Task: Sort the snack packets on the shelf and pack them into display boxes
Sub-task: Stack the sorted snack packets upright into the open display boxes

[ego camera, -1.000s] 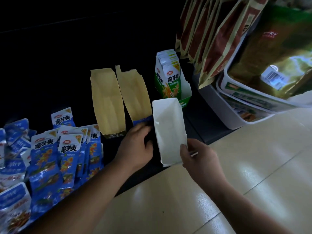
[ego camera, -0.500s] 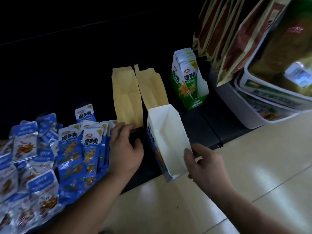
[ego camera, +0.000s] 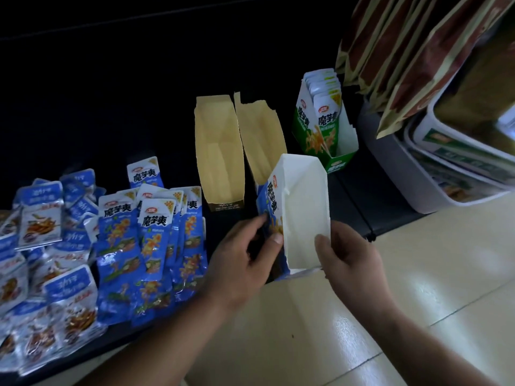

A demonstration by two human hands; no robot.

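Observation:
An empty blue display box [ego camera: 302, 213] with a white inside stands tilted at the front edge of the dark shelf. My left hand [ego camera: 245, 254] holds its blue left side, thumb on the rim. My right hand [ego camera: 348, 260] grips its near right corner. Left of it lies a heap of blue snack packets [ego camera: 150, 235]; further left are blue-and-silver packets [ego camera: 41, 227]. Two empty boxes with tan insides [ego camera: 220, 151] [ego camera: 262, 140] stand behind. A green display box [ego camera: 323, 126] holds several green packets upright.
Brown and gold bags [ego camera: 404, 51] hang at the upper right above stacked white tubs [ego camera: 434, 174]. The shelf's back is dark. A pale tiled floor [ego camera: 390, 316] fills the lower right.
The blue box has been lifted and tilted so its blue side shows. My left hand moved from beside the tan box onto the blue box. The view shifted to the left.

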